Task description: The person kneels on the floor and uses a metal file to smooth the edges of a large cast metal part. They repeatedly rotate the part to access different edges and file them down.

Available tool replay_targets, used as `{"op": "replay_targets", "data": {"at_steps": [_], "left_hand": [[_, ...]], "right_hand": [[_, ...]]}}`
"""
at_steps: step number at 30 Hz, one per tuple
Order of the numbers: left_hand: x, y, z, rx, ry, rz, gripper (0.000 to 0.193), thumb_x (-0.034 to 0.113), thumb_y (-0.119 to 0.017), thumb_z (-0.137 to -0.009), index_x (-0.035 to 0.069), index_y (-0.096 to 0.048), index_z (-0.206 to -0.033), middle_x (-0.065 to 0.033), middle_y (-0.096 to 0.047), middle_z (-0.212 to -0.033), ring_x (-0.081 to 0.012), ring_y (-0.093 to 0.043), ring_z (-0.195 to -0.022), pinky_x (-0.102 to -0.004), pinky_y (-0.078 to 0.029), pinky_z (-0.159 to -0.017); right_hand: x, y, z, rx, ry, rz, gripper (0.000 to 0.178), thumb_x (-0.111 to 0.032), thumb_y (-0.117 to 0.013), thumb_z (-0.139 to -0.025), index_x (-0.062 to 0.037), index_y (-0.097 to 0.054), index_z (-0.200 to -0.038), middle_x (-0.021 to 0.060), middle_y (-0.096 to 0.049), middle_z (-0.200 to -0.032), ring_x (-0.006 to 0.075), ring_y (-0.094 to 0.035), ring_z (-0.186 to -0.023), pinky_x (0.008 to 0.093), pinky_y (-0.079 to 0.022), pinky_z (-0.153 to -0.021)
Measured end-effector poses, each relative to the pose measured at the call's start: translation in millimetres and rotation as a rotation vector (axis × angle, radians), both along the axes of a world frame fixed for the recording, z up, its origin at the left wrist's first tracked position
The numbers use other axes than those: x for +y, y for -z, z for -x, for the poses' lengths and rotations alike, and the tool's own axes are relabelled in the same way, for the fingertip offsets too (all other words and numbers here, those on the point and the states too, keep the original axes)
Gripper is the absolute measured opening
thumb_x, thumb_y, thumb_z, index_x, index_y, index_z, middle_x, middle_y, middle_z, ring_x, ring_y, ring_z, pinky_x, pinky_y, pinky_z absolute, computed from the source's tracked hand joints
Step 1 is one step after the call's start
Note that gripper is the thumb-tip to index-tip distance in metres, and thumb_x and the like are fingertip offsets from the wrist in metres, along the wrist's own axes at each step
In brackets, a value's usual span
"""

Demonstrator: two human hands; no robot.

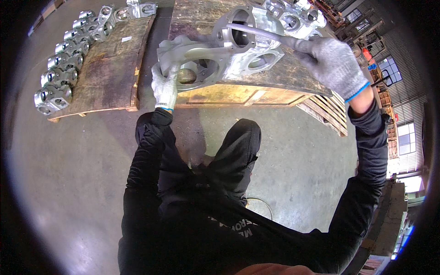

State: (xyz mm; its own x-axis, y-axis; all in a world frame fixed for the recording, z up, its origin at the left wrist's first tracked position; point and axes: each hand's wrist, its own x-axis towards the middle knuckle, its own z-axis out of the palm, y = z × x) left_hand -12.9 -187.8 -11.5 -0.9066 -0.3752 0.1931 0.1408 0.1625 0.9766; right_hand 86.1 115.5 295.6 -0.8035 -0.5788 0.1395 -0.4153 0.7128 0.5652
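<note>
A large silver metal casting with several round openings lies on a wooden-topped stand in front of me. My left hand, in a light knit glove, grips the casting's left flange, with its fingers at the rim of an opening. In my right hand, gloved the same way, is a long, narrow grey file. The file reaches leftward over the casting, its tip at the upper round opening. Whether it touches the metal there I cannot tell.
More silver castings stand behind on the same wooden stand. To the left, a low wooden pallet bears a row of similar castings. A slatted pallet leans out at the stand's right, and shelves line the right side.
</note>
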Motion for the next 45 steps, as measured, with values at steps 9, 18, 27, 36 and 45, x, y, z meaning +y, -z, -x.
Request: {"op": "replay_targets", "data": {"at_steps": [9,18,27,36,45], "left_hand": [[5.0,-5.9,-22.4,-0.020,0.040,-0.019,0.077,0.056,-0.081,-0.086,0.001,-0.054,-0.131,-0.0235,-0.071,-0.116,-0.0381,-0.070,-0.105,-0.0465,-0.053,-0.092],[10.6,-3.5,-36.4,0.005,0.144,-0.056,0.087,0.063,-0.080,-0.084,0.000,-0.050,-0.137,-0.0249,-0.068,-0.123,-0.0362,-0.068,-0.113,-0.0455,-0.052,-0.096],[2.7,-4.2,-30.6,0.232,0.140,0.260,0.109,0.027,-0.083,-0.085,0.011,-0.011,-0.165,-0.0269,-0.064,-0.134,-0.0409,-0.065,-0.122,-0.0443,-0.053,-0.102],[-0.5,-1.1,-23.4,0.179,0.207,0.256,0.089,0.006,-0.067,-0.088,0.025,-0.023,-0.163,-0.0282,-0.066,-0.130,-0.0507,-0.067,-0.115,-0.0497,-0.057,-0.094],[0.2,8.5,-13.1,0.348,0.243,0.291,0.093,-0.001,-0.063,-0.087,0.023,-0.016,-0.163,-0.0292,-0.063,-0.131,-0.0430,-0.068,-0.116,-0.0459,-0.057,-0.098]], "right_hand": [[-17.2,4.1,-30.9,-0.007,0.199,-0.099,0.032,-0.031,-0.067,-0.098,-0.0308,-0.074,-0.129,0.0081,-0.062,-0.064,0.0246,-0.066,-0.058,0.0378,-0.053,-0.056],[26.3,50.8,-40.5,0.168,-0.136,0.126,0.052,-0.017,-0.068,-0.093,-0.0343,-0.065,-0.142,0.0059,-0.063,-0.076,0.0241,-0.063,-0.057,0.0371,-0.051,-0.054],[39.6,109.5,-38.4,0.318,-0.038,0.133,0.063,-0.017,-0.067,-0.092,-0.0394,-0.057,-0.150,0.0027,-0.062,-0.079,0.0194,-0.064,-0.061,0.0364,-0.052,-0.058],[39.4,134.1,-25.3,0.347,-0.075,0.199,0.056,-0.018,-0.069,-0.088,-0.0368,-0.064,-0.140,0.0018,-0.066,-0.096,0.0217,-0.068,-0.080,0.0379,-0.054,-0.073],[37.2,152.7,-27.3,0.312,-0.013,0.260,0.058,-0.016,-0.069,-0.086,-0.0368,-0.064,-0.141,0.0033,-0.065,-0.096,0.0242,-0.067,-0.079,0.0376,-0.053,-0.071]]}}
